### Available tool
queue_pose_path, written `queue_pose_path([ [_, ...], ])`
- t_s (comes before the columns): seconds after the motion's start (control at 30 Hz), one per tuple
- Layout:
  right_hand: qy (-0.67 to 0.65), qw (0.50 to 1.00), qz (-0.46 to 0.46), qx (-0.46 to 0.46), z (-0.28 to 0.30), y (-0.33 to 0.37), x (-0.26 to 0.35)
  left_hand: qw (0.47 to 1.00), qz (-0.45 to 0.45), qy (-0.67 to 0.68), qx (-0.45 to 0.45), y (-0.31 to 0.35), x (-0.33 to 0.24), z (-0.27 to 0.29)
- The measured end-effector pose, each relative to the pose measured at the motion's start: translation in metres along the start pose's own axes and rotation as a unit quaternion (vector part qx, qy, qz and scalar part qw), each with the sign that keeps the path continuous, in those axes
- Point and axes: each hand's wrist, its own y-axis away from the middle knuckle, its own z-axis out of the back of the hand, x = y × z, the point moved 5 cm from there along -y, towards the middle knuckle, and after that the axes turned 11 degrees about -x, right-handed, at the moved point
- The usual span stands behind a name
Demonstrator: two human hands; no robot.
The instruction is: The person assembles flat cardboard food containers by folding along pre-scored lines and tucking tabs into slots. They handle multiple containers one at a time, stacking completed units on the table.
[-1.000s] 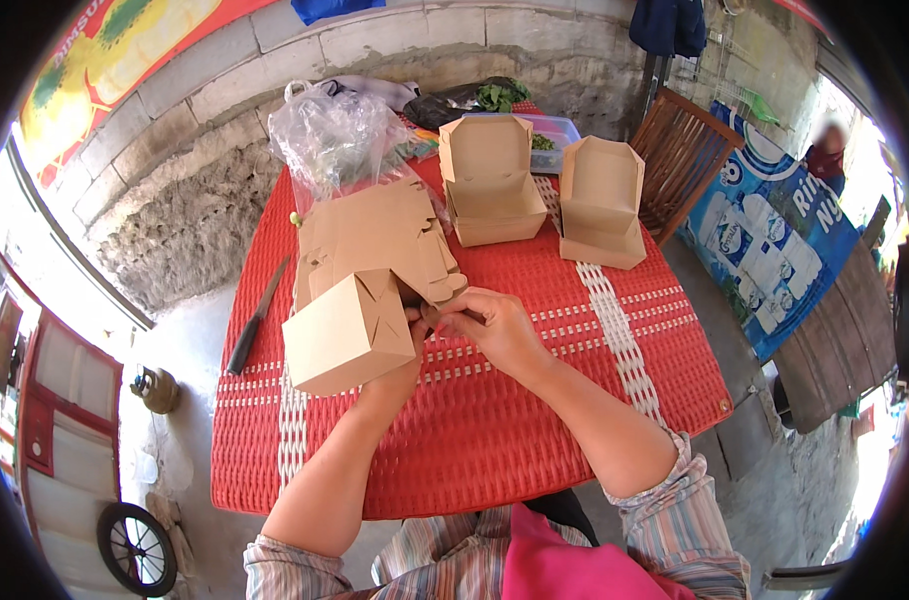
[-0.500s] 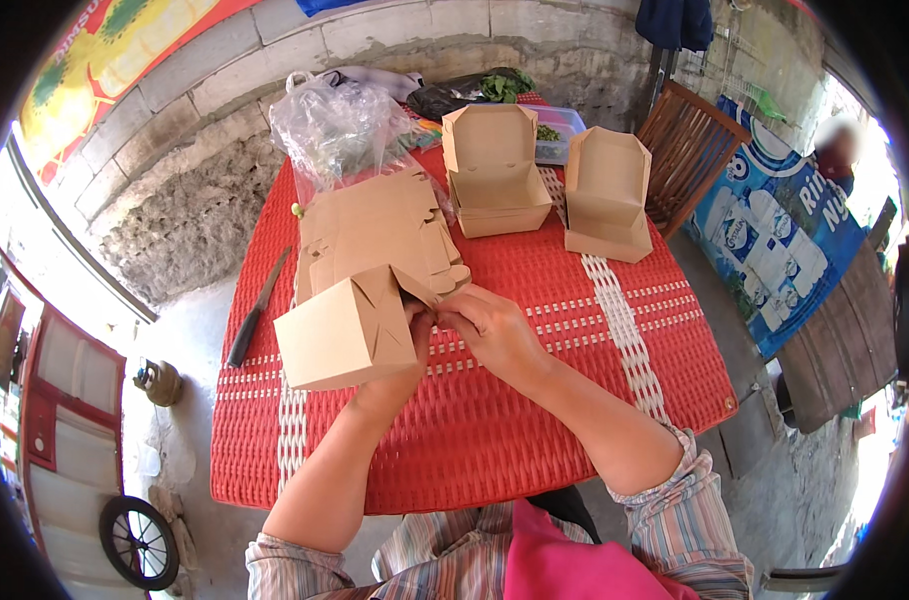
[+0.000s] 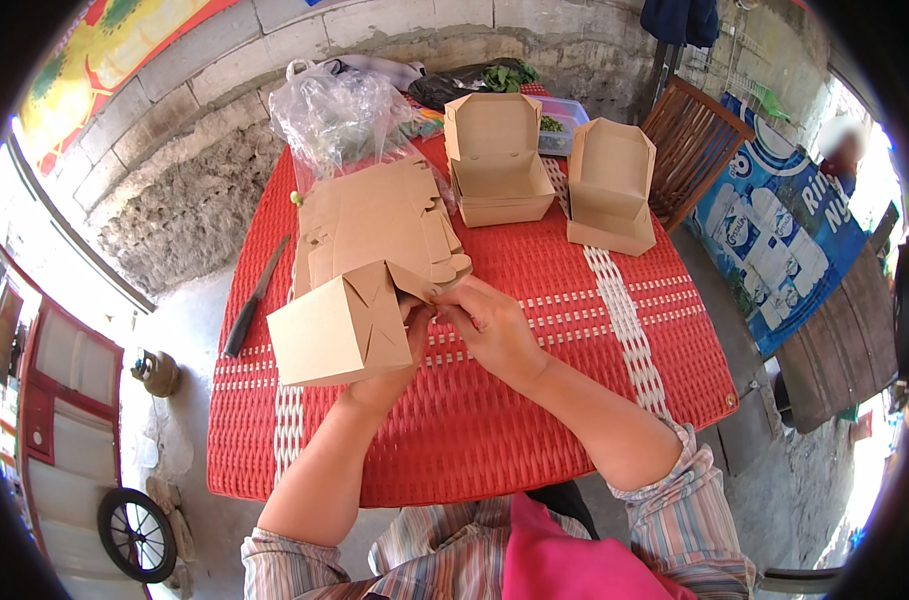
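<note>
A partly folded brown cardboard food box (image 3: 320, 335) is tilted above the near left of the table, with creased side panels facing right. My left hand (image 3: 390, 383) is closed on it from below and the right; most of that palm is hidden by the box. My right hand (image 3: 497, 332) pinches a flap at the box's right corner, and the fingertips of both hands almost meet there. Just behind lies a pile of flat, unfolded cardboard boxes (image 3: 365, 215). Farther back stand opened boxes, one stacked set (image 3: 505, 212) and a single-looking one (image 3: 615, 235) to its right.
The table (image 3: 515, 430) has a red and white woven cover. A black-handled knife (image 3: 250, 310) lies at its left edge. At the back are a clear plastic bag (image 3: 340, 115), a black bag with green leaves (image 3: 505, 76) and a plastic tub (image 3: 565, 120). A wooden chair (image 3: 690, 145) stands right.
The whole view has shifted slightly. The box has tipped a little within my hands, and my right fingers have moved slightly along the flap. Both hands keep their hold.
</note>
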Motion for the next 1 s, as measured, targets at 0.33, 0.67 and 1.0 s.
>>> queue_pose_path([
  [0.33,0.044,0.998,0.045,0.016,0.0,-0.004,0.007,0.984,0.153,0.089,0.009,-0.009,0.007,0.007],
  [0.67,0.146,0.987,0.063,-0.02,0.01,-0.007,-0.005,0.96,0.217,0.169,0.047,-0.032,0.003,0.017],
  [1.0,0.199,0.978,0.066,-0.022,0.027,-0.017,-0.029,0.967,0.208,0.146,-0.016,-0.009,0.009,0.001],
])
